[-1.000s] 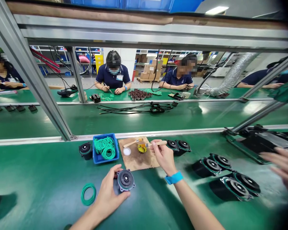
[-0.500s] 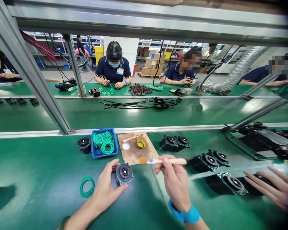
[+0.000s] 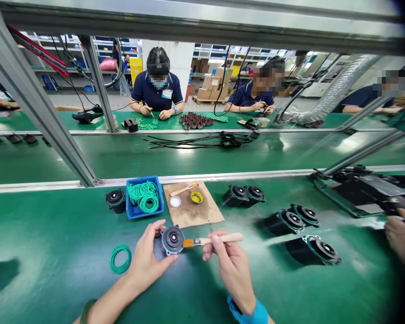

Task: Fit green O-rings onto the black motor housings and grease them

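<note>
My left hand (image 3: pixel 148 254) is wrapped round a black round motor (image 3: pixel 173 240), its ringed end face turned up toward me. In my right hand (image 3: pixel 227 261) is a paintbrush (image 3: pixel 219 238) with a pale wooden handle, pinched near the ferrule. The orange bristles meet the right edge of the motor's face. Left of my left hand lies a loose stack of green rubber rings (image 3: pixel 120 259). Behind the motor, a brown board (image 3: pixel 202 216) carries a yellow cap-like dish (image 3: pixel 196 197), a white disc (image 3: pixel 175 201) and a second brush (image 3: pixel 184 189).
A blue bin (image 3: pixel 145 214) of green rings stands beside another motor (image 3: pixel 115 200). Several black motors (image 3: pixel 286 222) with green rings stand to the right. Another person's hand (image 3: pixel 403 236) is at the far right, near a black fixture (image 3: pixel 364 193). Co-workers sit across the bench.
My right hand has brought the brush left and down, from over the board to the motor's edge. The other person's hand has moved away from the right-hand motors, and one motor there is gone.
</note>
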{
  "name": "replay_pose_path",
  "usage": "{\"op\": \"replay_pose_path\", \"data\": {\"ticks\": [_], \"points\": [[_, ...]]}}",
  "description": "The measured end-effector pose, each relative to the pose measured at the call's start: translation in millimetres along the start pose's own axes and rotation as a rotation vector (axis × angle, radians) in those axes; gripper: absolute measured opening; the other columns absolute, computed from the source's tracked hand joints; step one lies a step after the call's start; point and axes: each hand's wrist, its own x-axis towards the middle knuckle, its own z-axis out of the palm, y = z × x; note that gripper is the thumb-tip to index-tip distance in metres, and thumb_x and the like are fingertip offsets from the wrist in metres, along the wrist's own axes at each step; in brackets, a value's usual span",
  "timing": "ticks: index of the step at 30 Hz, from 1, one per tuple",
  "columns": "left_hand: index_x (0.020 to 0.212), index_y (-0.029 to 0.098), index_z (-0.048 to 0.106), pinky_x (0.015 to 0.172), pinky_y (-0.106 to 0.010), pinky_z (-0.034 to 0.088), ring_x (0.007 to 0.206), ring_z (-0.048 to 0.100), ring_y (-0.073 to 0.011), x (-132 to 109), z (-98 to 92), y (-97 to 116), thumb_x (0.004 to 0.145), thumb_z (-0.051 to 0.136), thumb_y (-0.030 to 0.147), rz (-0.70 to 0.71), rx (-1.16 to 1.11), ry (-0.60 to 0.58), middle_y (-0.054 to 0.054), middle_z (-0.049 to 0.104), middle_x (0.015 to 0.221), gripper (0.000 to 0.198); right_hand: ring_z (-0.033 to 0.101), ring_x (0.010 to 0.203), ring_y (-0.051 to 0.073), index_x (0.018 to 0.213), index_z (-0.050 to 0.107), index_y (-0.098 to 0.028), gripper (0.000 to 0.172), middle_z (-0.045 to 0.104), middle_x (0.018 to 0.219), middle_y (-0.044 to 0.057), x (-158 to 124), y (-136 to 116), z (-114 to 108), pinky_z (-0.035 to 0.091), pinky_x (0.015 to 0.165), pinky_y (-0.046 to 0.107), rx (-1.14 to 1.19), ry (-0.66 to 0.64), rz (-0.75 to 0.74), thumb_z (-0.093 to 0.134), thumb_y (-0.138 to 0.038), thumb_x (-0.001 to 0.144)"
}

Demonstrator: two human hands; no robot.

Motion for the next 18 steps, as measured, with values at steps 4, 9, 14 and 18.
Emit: {"op": "replay_pose_path", "data": {"ticks": [4, 9, 14, 18], "points": [[0.133, 0.025, 0.036, 0.091, -0.032, 0.051, 0.103, 0.061, -0.0155, -1, -0.8, -3, 0.070, 0.076, 0.021, -0.031, -0.037, -0.030, -0.004, 0.059, 0.116, 0.075, 0.058, 0.050, 0.010, 0.083, 0.054, -0.009, 0.031, 0.058, 0.065, 0.006, 10, -2, 1, 0.052, 0.049, 0.020, -0.026, -0.017, -0.078, 0.049, -0.037, 0.096], [0.133, 0.022, 0.036, 0.093, -0.035, 0.049, 0.103, 0.061, -0.0167, -1, -3.7, -4, 0.068, 0.077, 0.021, -0.085, -0.088, -0.068, -0.005, 0.060, 0.115, 0.077, 0.058, 0.049, 0.010, 0.080, 0.056, -0.009, 0.028, 0.059, 0.068, 0.006, 24, -6, 3, 0.051, 0.047, 0.018, -0.075, -0.054, -0.152, 0.049, -0.032, 0.096], [0.133, 0.025, 0.034, 0.098, -0.032, 0.045, 0.106, 0.059, -0.0146, 3, -9.1, -5, 0.066, 0.079, 0.017, -0.147, -0.189, -0.136, -0.002, 0.059, 0.118, 0.082, 0.058, 0.052, 0.008, 0.077, 0.058, -0.009, 0.029, 0.060, 0.074, 0.008, 32, -1, 3, 0.050, 0.047, 0.017, -0.118, -0.109, -0.207, 0.048, -0.029, 0.096], [0.135, 0.024, 0.033, 0.103, -0.032, 0.040, 0.112, 0.056, -0.0153, 5, -12.7, -5, 0.066, 0.080, 0.017, -0.212, -0.299, -0.206, -0.003, 0.058, 0.121, 0.083, 0.058, 0.054, 0.007, 0.075, 0.059, -0.009, 0.028, 0.059, 0.080, 0.008, 36, 2, 4, 0.050, 0.048, 0.016, -0.146, -0.146, -0.237, 0.048, -0.025, 0.095]]}}
